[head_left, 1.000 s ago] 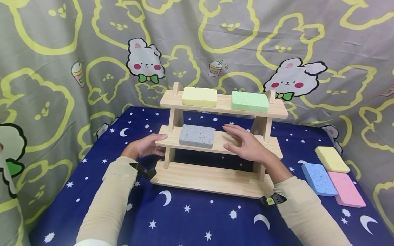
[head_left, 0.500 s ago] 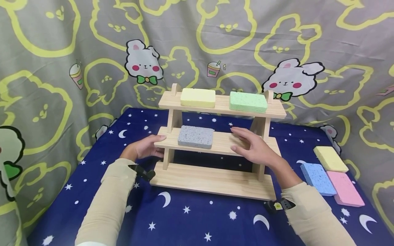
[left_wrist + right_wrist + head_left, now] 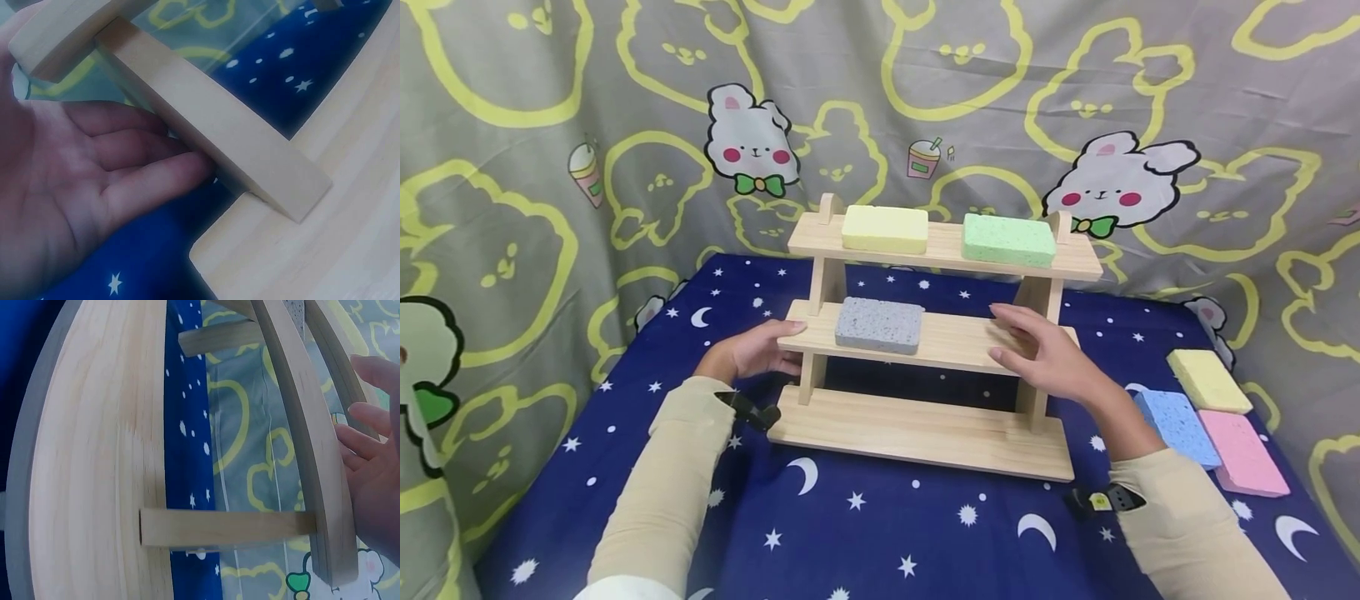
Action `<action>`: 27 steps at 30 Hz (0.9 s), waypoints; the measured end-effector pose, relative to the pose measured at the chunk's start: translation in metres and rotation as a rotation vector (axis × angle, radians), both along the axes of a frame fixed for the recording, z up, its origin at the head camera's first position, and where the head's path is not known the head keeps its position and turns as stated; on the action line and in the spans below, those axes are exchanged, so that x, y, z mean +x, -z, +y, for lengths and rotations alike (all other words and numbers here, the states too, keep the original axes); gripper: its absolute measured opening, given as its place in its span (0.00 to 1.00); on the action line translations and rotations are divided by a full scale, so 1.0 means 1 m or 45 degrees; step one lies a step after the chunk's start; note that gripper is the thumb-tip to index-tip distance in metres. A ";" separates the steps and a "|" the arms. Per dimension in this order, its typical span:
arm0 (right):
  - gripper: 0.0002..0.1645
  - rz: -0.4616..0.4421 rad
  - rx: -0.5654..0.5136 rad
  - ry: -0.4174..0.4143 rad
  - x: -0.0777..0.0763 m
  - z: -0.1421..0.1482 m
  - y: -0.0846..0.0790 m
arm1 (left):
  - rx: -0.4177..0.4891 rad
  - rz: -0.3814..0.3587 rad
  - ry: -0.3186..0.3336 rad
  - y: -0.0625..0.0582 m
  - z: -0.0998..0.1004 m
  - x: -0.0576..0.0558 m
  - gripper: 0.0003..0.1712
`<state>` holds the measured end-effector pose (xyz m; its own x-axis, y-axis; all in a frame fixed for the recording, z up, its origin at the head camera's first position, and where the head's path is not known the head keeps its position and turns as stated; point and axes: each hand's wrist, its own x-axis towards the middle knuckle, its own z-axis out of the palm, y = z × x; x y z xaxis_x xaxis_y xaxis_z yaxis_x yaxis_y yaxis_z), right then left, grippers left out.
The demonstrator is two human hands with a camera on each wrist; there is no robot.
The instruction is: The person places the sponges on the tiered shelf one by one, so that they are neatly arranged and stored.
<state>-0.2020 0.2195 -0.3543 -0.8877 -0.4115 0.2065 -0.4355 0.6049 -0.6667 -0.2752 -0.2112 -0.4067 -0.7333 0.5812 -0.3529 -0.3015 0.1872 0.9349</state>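
Observation:
A three-tier wooden display shelf (image 3: 917,433) stands on the cloth. My left hand (image 3: 758,348) grips the left end of its middle board, thumb on top and fingers below. In the left wrist view those fingers (image 3: 156,181) lie beside the wooden upright (image 3: 212,119). My right hand (image 3: 1041,354) hovers over the right part of the middle board, fingers spread and holding nothing. A grey speckled sponge (image 3: 880,325) lies on the middle board's left half. On the top board sit a yellow sponge (image 3: 885,229) and a green sponge (image 3: 1008,239).
To the right on the dark blue starry tablecloth (image 3: 850,542) lie a second yellow sponge (image 3: 1208,381), a blue sponge (image 3: 1177,427) and a pink sponge (image 3: 1243,454). A grey patterned curtain (image 3: 865,75) hangs close behind the shelf.
My right hand has moved to the right along the middle board, away from the grey sponge. The left hand keeps its grip, and the sponges have stayed in place.

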 end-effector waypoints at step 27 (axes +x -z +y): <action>0.32 0.125 -0.059 0.207 0.025 0.043 0.001 | 0.013 -0.003 -0.021 0.001 -0.001 0.001 0.38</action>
